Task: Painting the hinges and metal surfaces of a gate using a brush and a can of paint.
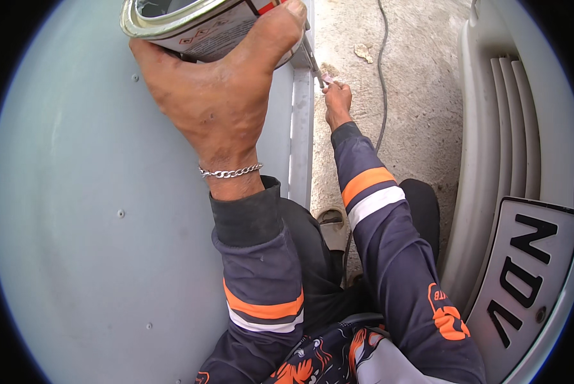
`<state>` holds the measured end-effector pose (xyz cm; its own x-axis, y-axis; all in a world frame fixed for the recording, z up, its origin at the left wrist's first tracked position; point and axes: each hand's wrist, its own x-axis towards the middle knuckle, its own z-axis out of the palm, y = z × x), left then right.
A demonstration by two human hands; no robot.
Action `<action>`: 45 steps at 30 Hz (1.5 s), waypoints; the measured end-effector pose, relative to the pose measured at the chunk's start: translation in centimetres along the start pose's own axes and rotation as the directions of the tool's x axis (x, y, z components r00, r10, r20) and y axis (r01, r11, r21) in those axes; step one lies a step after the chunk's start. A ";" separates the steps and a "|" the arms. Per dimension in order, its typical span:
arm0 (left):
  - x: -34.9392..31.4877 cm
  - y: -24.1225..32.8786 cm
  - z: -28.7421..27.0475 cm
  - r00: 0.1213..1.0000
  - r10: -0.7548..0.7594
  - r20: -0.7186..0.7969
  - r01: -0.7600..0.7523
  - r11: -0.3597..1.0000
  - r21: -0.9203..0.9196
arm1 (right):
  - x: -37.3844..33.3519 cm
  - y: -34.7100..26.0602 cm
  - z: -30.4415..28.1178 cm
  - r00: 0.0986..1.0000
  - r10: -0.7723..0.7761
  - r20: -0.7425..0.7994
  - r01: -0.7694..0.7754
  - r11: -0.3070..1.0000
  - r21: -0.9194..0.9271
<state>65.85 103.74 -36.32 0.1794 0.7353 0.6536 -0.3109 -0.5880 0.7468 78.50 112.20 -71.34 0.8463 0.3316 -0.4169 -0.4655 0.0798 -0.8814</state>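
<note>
My left hand (pixel 213 105) is wrapped round an open metal paint can (pixel 194 35) at the top of the head view. The can has a printed label and grey smears on its pale rim; only part of its inside shows. Farther down, beside the edge of a grey metal frame (pixel 301 121), my right hand (pixel 338 102) is closed, its fingertips close to the frame's outer side. A small pinkish thing (pixel 327 79) shows at those fingertips, too small to name.
A large grey panel (pixel 76 211) with several rivets fills the left. On the right stands a vehicle's pale bumper (pixel 476 160) with a number plate (pixel 524 269). A dark cable (pixel 382 77) runs along the rough concrete floor (pixel 421 83), past a sandalled foot (pixel 332 224).
</note>
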 end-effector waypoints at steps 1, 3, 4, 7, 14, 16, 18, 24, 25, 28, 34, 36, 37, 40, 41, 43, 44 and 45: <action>0.1 -0.3 -0.4 0.998 0.010 0.063 -0.007 0.998 -0.059 | 0.4 -0.1 0.1 0.998 -0.021 0.064 0.022 1.000 -0.003; 0.3 -0.5 -0.4 0.993 0.025 0.120 -0.012 0.994 -0.109 | 1.2 0.0 0.0 0.996 -0.068 0.057 0.062 0.993 0.099; 0.2 -0.6 0.2 0.997 0.018 0.069 -0.014 0.998 -0.060 | 1.7 0.1 -1.1 0.994 -0.078 0.070 0.062 0.977 0.205; 0.5 -1.1 -0.9 0.993 0.104 0.059 -0.108 0.991 0.074 | -0.8 0.2 -0.7 0.998 0.010 0.054 -0.024 0.965 0.262; 0.2 -1.2 0.9 1.000 0.007 0.002 -0.007 0.999 -0.045 | 2.4 1.1 -1.2 0.995 -0.098 0.024 0.092 0.982 0.165; 0.5 0.0 -0.8 0.998 -0.020 0.053 0.019 1.000 0.014 | 0.2 1.5 -0.7 0.998 -0.036 0.056 0.021 0.970 0.244; 0.8 0.4 -1.0 0.993 -0.053 0.101 0.050 0.998 0.031 | 0.4 2.0 -1.5 1.000 -0.030 0.001 0.029 0.944 0.330; 0.8 0.3 -1.5 0.993 -0.029 0.111 0.042 0.993 -0.114 | 1.2 5.0 -1.3 0.994 0.072 -0.083 -0.062 0.991 0.119; 0.9 0.3 -1.0 0.992 -0.077 0.095 0.080 0.997 -0.021 | 1.5 5.2 -1.1 0.993 0.067 -0.102 -0.055 0.991 0.122; 0.4 -0.5 0.3 0.997 -0.077 -0.001 0.077 0.997 0.001 | 3.5 5.1 -0.4 0.997 0.062 -0.047 -0.057 0.993 0.105; 1.3 -0.5 -1.8 0.996 -0.091 0.014 0.091 0.996 0.015 | 0.5 5.0 -0.6 0.989 0.094 -0.115 -0.059 0.958 0.281; 1.4 -0.2 -1.8 0.995 -0.099 0.023 0.098 0.995 0.018 | -0.1 4.6 0.1 0.977 0.132 -0.170 -0.097 0.975 0.200; 1.5 -0.1 -1.8 0.995 -0.101 0.023 0.100 0.995 0.026 | -0.5 4.6 0.7 0.959 0.168 -0.227 -0.142 0.982 0.123; 1.3 -0.4 -0.7 0.992 -0.121 0.036 0.122 0.992 -0.031 | 3.4 4.5 0.1 0.984 0.109 -0.140 -0.087 0.984 0.154; 1.3 -0.3 -0.8 0.992 -0.122 0.038 0.123 0.992 -0.022 | 3.1 4.5 0.7 0.994 0.109 -0.025 -0.102 0.975 0.196; 1.4 -0.2 -0.9 0.992 -0.122 0.041 0.123 0.992 -0.006 | 2.5 4.4 0.6 0.996 0.087 0.010 -0.087 0.974 0.211; 1.3 -0.2 -1.2 0.992 -0.124 0.037 0.124 0.992 0.007 | 1.6 4.9 0.2 0.998 0.060 -0.001 -0.057 0.957 0.284; 1.4 -0.2 -1.4 0.992 -0.123 0.038 0.122 0.992 0.022 | 0.8 5.1 0.1 0.999 0.034 -0.015 -0.027 0.935 0.355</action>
<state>64.80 105.35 -35.74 0.2512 0.7886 0.5612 -0.2657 -0.5014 0.8234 76.74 112.94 -76.18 0.8337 0.3204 -0.4498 -0.5495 0.3991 -0.7340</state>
